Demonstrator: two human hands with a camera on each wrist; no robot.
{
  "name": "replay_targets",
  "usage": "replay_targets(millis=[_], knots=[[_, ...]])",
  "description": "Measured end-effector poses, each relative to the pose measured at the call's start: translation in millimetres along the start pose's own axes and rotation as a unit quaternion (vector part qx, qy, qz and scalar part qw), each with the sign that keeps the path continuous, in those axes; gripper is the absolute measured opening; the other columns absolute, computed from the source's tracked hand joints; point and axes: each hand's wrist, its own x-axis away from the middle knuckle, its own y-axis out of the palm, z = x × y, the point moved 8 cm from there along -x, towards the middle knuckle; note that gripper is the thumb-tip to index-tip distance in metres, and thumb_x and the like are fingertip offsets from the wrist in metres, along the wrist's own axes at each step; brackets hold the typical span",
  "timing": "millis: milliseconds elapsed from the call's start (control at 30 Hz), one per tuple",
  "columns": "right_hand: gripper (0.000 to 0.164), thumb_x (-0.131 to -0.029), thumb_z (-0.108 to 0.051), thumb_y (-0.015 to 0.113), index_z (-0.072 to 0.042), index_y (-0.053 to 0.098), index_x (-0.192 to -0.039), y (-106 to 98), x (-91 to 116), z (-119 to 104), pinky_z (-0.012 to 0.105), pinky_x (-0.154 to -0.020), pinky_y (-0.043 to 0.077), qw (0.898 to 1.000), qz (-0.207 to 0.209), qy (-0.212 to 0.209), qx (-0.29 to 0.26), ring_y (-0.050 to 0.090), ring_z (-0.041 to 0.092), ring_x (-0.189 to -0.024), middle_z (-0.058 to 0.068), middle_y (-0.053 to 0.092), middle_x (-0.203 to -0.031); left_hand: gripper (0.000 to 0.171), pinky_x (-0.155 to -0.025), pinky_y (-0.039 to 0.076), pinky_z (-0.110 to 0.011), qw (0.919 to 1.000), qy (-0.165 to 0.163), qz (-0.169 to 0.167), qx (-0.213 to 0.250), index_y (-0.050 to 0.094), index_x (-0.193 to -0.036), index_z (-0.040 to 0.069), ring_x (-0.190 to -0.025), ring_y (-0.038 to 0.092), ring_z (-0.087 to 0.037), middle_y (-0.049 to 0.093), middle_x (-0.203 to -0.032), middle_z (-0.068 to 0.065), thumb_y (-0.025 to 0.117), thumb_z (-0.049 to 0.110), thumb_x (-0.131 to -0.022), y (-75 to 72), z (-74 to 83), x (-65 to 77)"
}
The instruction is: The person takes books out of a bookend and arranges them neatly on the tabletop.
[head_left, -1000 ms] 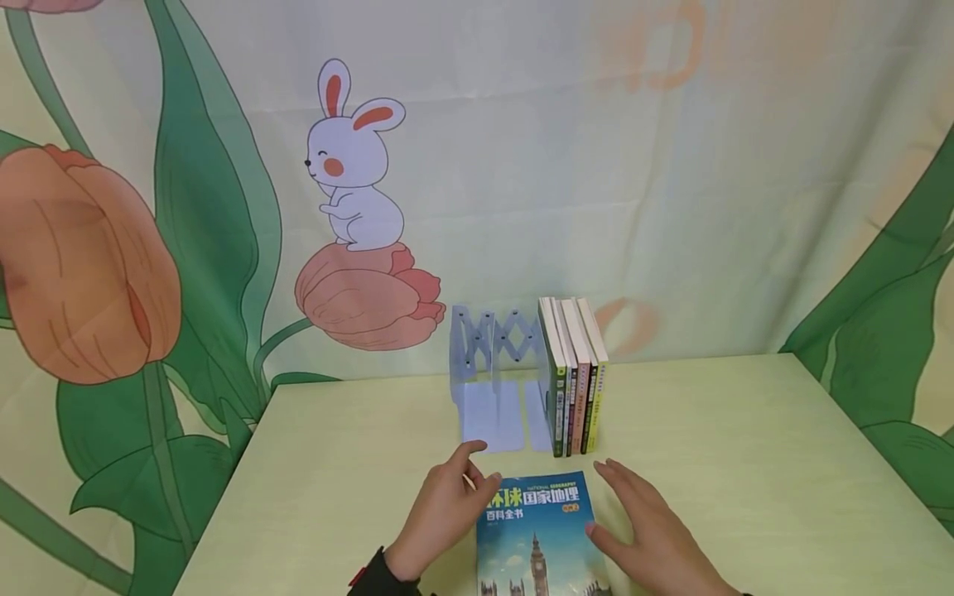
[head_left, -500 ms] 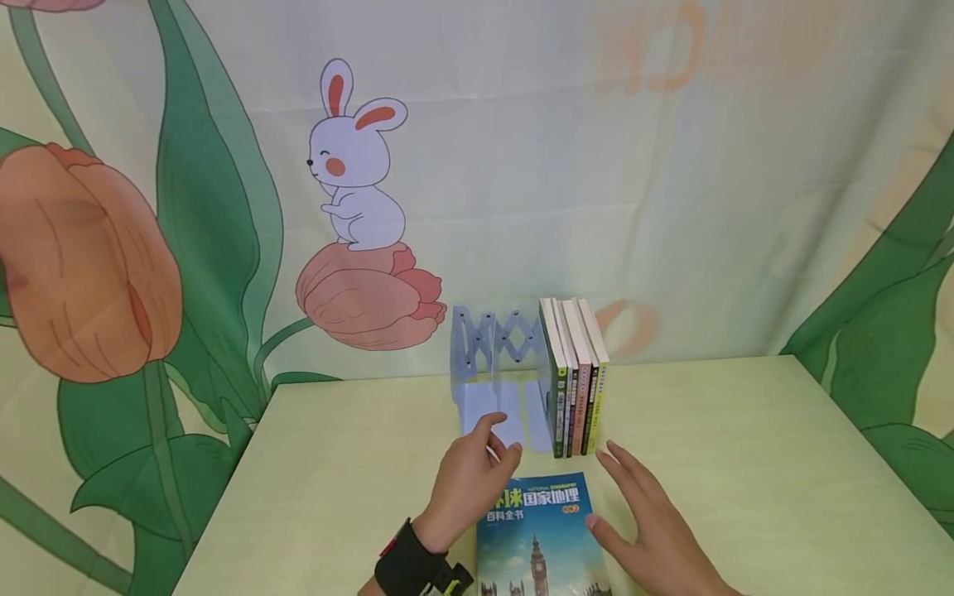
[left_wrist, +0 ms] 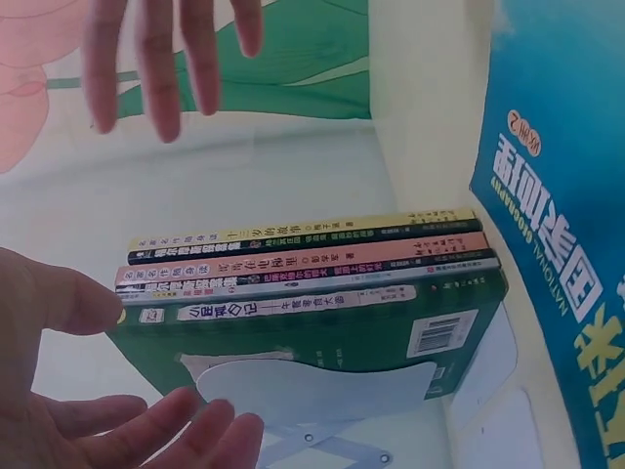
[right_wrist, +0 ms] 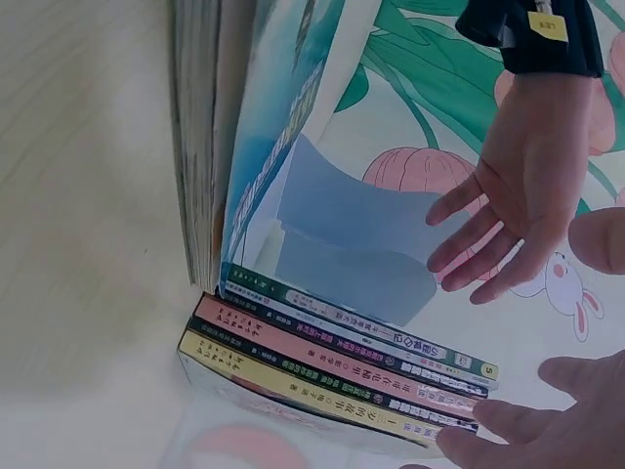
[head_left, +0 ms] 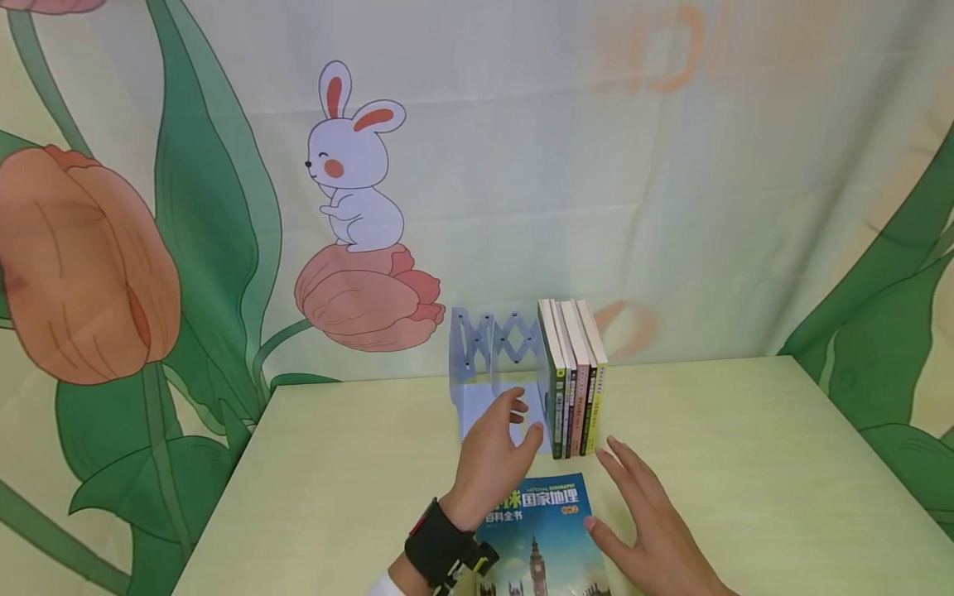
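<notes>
So from my end: big table (head_left: 745, 463), stretched-out bookend (head_left: 475, 399), blue book (head_left: 555, 530) flat just in front, probably for easy reach, then upright books (head_left: 577, 401) against the bookend, likely so they don't topple. Left hand (head_left: 492, 459) and right hand (head_left: 652, 526) both loose, gripping nothing.

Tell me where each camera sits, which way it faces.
Head: worn there, facing forward and down at standing books and flat book; left hand and right hand show.
Left wrist: worn there, facing the spines; both hands show.
Right wrist: worn there, facing spines and bookend; both hands show.
Both wrist views share the standing books.
</notes>
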Motion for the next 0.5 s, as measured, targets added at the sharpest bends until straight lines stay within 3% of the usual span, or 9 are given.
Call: replay_targets(millis=[167,500], knots=[[0.085,-0.086,-0.046,0.072,-0.035,0.024,-0.156,-3,1,-5,0.064,-0.101,0.042,1.0,0.015,-0.013,0.023,0.03,0.028,-0.144,-0.001,0.025,-0.162,0.054,-0.084,0.054,-0.041,0.9987,0.023,0.023,-0.039,0.047,-0.143,0.01,-0.111,0.063,-0.023,0.063,-0.127,-0.006,0.061,0.034,-0.096,-0.6,9.5,-8.4],[0.086,-0.086,-0.054,0.068,-0.037,0.021,-0.156,-3,1,-4,0.064,-0.101,0.042,0.999,0.007,-0.004,0.045,0.028,0.027,-0.145,-0.001,0.024,-0.162,0.051,-0.073,0.056,-0.036,0.9937,0.056,0.06,-0.076,0.051,-0.14,0.009,-0.102,0.067,-0.021,0.065,-0.122,-0.007,0.061,0.033,-0.096,0.3,24.6,-21.6]])
